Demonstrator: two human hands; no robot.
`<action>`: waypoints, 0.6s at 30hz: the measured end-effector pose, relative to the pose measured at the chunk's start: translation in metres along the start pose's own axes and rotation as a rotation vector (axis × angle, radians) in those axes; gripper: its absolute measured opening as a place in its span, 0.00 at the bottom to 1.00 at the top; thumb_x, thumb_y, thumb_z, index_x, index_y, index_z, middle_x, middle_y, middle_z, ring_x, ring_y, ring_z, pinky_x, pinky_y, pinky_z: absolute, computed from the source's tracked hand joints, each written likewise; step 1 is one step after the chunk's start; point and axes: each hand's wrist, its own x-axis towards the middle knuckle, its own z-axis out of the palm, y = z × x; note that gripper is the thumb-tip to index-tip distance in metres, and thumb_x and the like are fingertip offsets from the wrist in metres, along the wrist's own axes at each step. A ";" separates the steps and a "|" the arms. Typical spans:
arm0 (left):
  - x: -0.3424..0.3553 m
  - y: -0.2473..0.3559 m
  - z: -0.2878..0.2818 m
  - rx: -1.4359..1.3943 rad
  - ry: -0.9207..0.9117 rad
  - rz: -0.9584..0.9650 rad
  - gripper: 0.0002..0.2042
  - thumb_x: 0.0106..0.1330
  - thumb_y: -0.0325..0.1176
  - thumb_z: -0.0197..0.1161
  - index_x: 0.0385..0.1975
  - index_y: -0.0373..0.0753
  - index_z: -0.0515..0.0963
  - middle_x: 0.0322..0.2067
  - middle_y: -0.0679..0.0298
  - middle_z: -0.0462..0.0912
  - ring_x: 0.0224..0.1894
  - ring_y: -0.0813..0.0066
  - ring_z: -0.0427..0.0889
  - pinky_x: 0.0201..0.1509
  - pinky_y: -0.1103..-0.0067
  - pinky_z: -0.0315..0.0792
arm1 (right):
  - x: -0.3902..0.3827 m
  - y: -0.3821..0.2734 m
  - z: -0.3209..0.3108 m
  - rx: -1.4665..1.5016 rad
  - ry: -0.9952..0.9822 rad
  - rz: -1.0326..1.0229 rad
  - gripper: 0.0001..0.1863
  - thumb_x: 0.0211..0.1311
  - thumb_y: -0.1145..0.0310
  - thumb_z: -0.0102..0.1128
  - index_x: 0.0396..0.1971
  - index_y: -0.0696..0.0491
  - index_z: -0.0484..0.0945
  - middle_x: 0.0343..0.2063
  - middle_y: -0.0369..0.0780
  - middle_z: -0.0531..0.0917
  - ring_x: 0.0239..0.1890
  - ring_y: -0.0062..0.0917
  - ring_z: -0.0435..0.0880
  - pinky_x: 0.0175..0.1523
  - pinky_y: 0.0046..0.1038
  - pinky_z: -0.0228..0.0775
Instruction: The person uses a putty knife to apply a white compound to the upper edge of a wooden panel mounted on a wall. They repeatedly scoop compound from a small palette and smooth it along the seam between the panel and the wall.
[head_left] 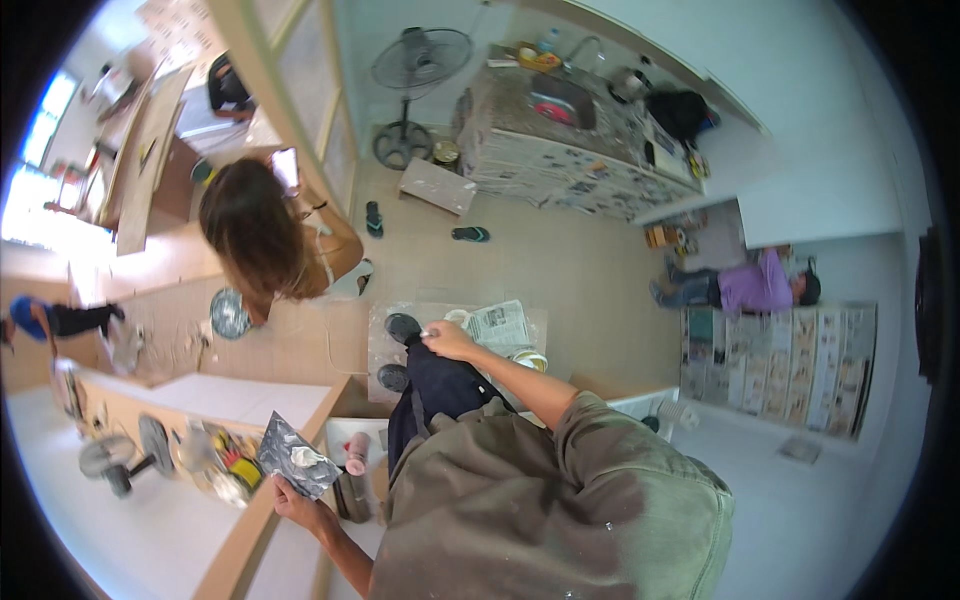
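Note:
My left hand [297, 508] grips the lower edge of a dark grey, flat square board [283, 449], held out over the wooden ledge at the lower left. A lump of white paste [306, 457] sits on the board's face. My right hand [452, 341] is closed in front of my dark trousers, around a small object whose kind I cannot make out; a light bit of it shows at the fingertips. Beyond that hand lies a newspaper sheet [500, 326] on the floor covering. Next to it stands a pale round tub [530, 360], partly hidden by my forearm.
A person holding a phone [285, 168] stands to the left. A standing fan [404, 125], a low white stool [437, 187] and a sink counter [590, 150] are at the far side. Sandals [471, 234] lie on the floor. Another person in purple [755, 288] is at right.

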 end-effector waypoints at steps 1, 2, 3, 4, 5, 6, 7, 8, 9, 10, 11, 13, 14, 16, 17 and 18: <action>0.001 0.007 0.009 0.015 -0.019 0.000 0.15 0.74 0.37 0.50 0.39 0.29 0.76 0.37 0.60 0.81 0.38 0.76 0.80 0.42 0.79 0.75 | -0.023 0.014 -0.009 -0.054 0.052 0.086 0.12 0.54 0.64 0.58 0.31 0.57 0.80 0.22 0.44 0.82 0.21 0.30 0.81 0.31 0.31 0.73; 0.007 0.013 0.023 0.032 -0.086 0.002 0.15 0.74 0.37 0.50 0.39 0.29 0.76 0.37 0.60 0.81 0.37 0.77 0.79 0.42 0.79 0.75 | -0.041 0.026 -0.029 -0.112 0.106 0.172 0.12 0.52 0.63 0.58 0.29 0.57 0.80 0.24 0.47 0.83 0.24 0.35 0.83 0.33 0.34 0.74; 0.015 0.021 0.036 0.049 -0.144 0.003 0.15 0.74 0.37 0.50 0.39 0.29 0.76 0.36 0.61 0.81 0.36 0.78 0.79 0.41 0.80 0.74 | -0.054 0.045 -0.040 -0.170 0.172 0.203 0.13 0.50 0.62 0.58 0.29 0.57 0.80 0.26 0.48 0.83 0.29 0.39 0.83 0.37 0.37 0.74; 0.022 0.028 0.048 0.072 -0.205 0.008 0.15 0.74 0.37 0.50 0.39 0.29 0.76 0.36 0.62 0.81 0.36 0.79 0.78 0.41 0.81 0.74 | -0.069 0.074 -0.042 -0.219 0.236 0.236 0.14 0.48 0.61 0.58 0.29 0.56 0.81 0.28 0.49 0.83 0.33 0.43 0.83 0.40 0.39 0.74; 0.020 0.039 0.072 0.104 -0.206 -0.009 0.14 0.74 0.37 0.50 0.36 0.30 0.76 0.33 0.64 0.80 0.33 0.81 0.76 0.39 0.82 0.73 | -0.087 0.095 -0.047 -0.221 0.192 0.330 0.14 0.47 0.61 0.58 0.30 0.55 0.81 0.29 0.48 0.84 0.36 0.44 0.83 0.42 0.40 0.74; 0.026 0.043 0.087 0.137 -0.253 0.002 0.14 0.74 0.36 0.50 0.35 0.31 0.75 0.32 0.65 0.79 0.32 0.82 0.76 0.38 0.82 0.72 | -0.104 0.109 -0.053 -0.220 0.145 0.417 0.15 0.46 0.60 0.58 0.30 0.54 0.82 0.30 0.48 0.84 0.38 0.45 0.82 0.44 0.41 0.73; 0.032 0.047 0.100 0.165 -0.293 0.016 0.14 0.74 0.36 0.49 0.34 0.31 0.75 0.31 0.65 0.78 0.32 0.82 0.75 0.37 0.82 0.72 | -0.121 0.117 -0.057 -0.222 0.142 0.462 0.15 0.46 0.60 0.57 0.30 0.54 0.82 0.30 0.48 0.84 0.38 0.44 0.82 0.44 0.40 0.73; 0.038 0.052 0.116 0.192 -0.335 0.031 0.14 0.74 0.36 0.49 0.32 0.32 0.74 0.30 0.66 0.78 0.31 0.82 0.74 0.36 0.82 0.71 | -0.138 0.125 -0.059 -0.221 0.141 0.506 0.15 0.46 0.60 0.57 0.30 0.54 0.82 0.31 0.48 0.84 0.38 0.44 0.83 0.43 0.39 0.74; 0.037 0.063 0.136 0.257 -0.356 0.050 0.14 0.74 0.36 0.49 0.29 0.33 0.72 0.28 0.67 0.76 0.29 0.83 0.72 0.33 0.83 0.69 | -0.153 0.141 -0.055 -0.202 0.163 0.508 0.15 0.45 0.60 0.57 0.30 0.54 0.82 0.30 0.48 0.84 0.36 0.42 0.83 0.42 0.38 0.74; 0.037 0.071 0.155 0.263 -0.373 0.061 0.14 0.74 0.36 0.49 0.28 0.33 0.72 0.27 0.68 0.76 0.29 0.84 0.72 0.33 0.83 0.69 | -0.164 0.155 -0.048 -0.178 0.187 0.510 0.15 0.45 0.60 0.57 0.30 0.55 0.82 0.29 0.48 0.84 0.34 0.41 0.84 0.41 0.37 0.74; 0.036 0.076 0.170 0.268 -0.384 0.072 0.15 0.74 0.36 0.49 0.28 0.33 0.72 0.27 0.68 0.75 0.28 0.84 0.71 0.33 0.83 0.69 | -0.172 0.154 -0.048 -0.151 0.172 0.554 0.15 0.45 0.61 0.57 0.29 0.55 0.82 0.27 0.47 0.84 0.31 0.39 0.84 0.40 0.36 0.74; 0.032 0.084 0.200 0.253 -0.418 0.076 0.15 0.74 0.36 0.48 0.27 0.33 0.72 0.26 0.68 0.75 0.28 0.83 0.72 0.32 0.83 0.69 | -0.180 0.151 -0.049 -0.101 0.137 0.638 0.15 0.45 0.61 0.58 0.29 0.56 0.81 0.24 0.47 0.84 0.26 0.37 0.84 0.38 0.35 0.75; 0.030 0.087 0.213 0.236 -0.440 0.069 0.15 0.75 0.36 0.48 0.27 0.33 0.72 0.26 0.68 0.76 0.28 0.83 0.72 0.32 0.83 0.69 | -0.179 0.154 -0.046 -0.075 0.160 0.627 0.14 0.46 0.61 0.58 0.30 0.56 0.81 0.22 0.46 0.83 0.24 0.35 0.84 0.36 0.34 0.75; 0.026 0.089 0.233 0.225 -0.488 0.052 0.15 0.75 0.36 0.48 0.28 0.32 0.73 0.27 0.67 0.77 0.28 0.83 0.73 0.33 0.83 0.69 | -0.175 0.161 -0.041 -0.028 0.203 0.606 0.14 0.48 0.62 0.58 0.31 0.56 0.81 0.19 0.44 0.83 0.20 0.33 0.83 0.32 0.33 0.75; 0.024 0.088 0.242 0.230 -0.514 0.044 0.16 0.75 0.36 0.48 0.28 0.32 0.74 0.27 0.66 0.78 0.28 0.83 0.74 0.33 0.83 0.69 | -0.171 0.157 -0.041 0.012 0.212 0.590 0.14 0.50 0.63 0.58 0.33 0.56 0.80 0.19 0.43 0.83 0.20 0.32 0.83 0.31 0.32 0.74; 0.023 0.087 0.251 0.231 -0.542 0.035 0.16 0.75 0.36 0.48 0.28 0.32 0.74 0.28 0.66 0.78 0.28 0.83 0.74 0.33 0.83 0.70 | -0.166 0.150 -0.045 0.049 0.225 0.574 0.14 0.51 0.63 0.58 0.34 0.56 0.80 0.19 0.43 0.82 0.19 0.31 0.82 0.29 0.32 0.74</action>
